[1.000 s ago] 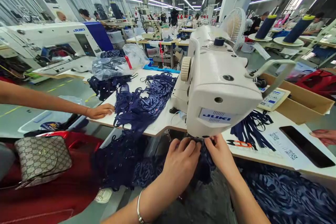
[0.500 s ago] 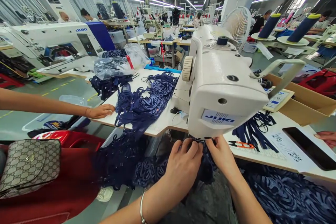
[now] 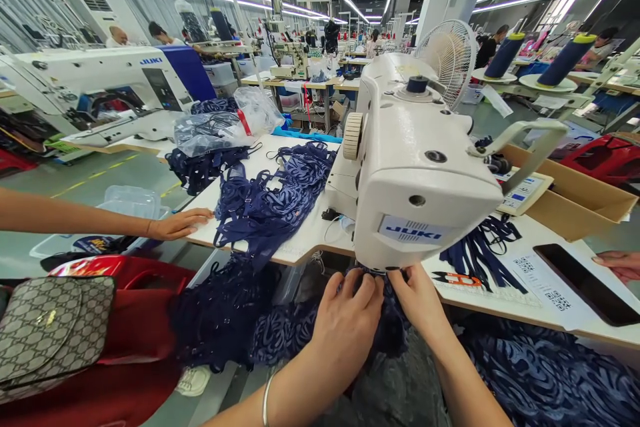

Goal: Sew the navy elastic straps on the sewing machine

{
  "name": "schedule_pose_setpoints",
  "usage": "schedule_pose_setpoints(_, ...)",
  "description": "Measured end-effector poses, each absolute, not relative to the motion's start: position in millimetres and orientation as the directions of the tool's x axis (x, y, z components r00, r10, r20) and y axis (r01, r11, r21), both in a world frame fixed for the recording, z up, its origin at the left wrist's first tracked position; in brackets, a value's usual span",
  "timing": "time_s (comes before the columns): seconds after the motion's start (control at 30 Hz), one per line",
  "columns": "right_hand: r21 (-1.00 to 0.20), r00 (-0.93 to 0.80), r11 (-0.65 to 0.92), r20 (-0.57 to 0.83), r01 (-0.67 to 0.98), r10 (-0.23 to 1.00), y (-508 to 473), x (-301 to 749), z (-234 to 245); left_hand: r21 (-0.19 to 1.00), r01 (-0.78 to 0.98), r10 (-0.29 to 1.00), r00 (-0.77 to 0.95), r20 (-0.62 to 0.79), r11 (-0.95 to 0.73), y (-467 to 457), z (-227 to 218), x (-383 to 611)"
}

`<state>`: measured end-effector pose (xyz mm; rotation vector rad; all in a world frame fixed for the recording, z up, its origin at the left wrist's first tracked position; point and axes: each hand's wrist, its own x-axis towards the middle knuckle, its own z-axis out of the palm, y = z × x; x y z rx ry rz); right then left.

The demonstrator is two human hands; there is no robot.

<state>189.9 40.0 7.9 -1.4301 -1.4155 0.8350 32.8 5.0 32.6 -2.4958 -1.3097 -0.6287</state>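
A white JUKI sewing machine [image 3: 415, 167] stands on the table in front of me. My left hand [image 3: 347, 323] and my right hand [image 3: 417, 300] meet just under its head, fingers curled and pinching dark navy patterned fabric [image 3: 285, 330]. That fabric hangs off the table's front edge to the left and spreads over my lap. The needle area is hidden behind the machine's head and my fingers.
A pile of navy straps [image 3: 273, 197] lies on the table, where another person's hand [image 3: 177, 223] rests flat. Snips [image 3: 457, 278], a dark phone [image 3: 587, 283] and a second stranger's fingers [image 3: 617, 263] are at right. A patterned handbag [image 3: 47, 330] sits lower left.
My hands stay pinched on the fabric under the machine head, shifted slightly lower in view as the camera tilted. The other person's hand at the left stays on the table edge.
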Motion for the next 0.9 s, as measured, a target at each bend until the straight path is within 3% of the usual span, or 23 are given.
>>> schedule_pose_setpoints(0.9,-0.907,0.090,0.110,0.159,0.406,0.983,38.1,182.0,10.9,-0.061,0.795,0.641,0.530,0.556,-0.604,7.8,32.8,21.3)
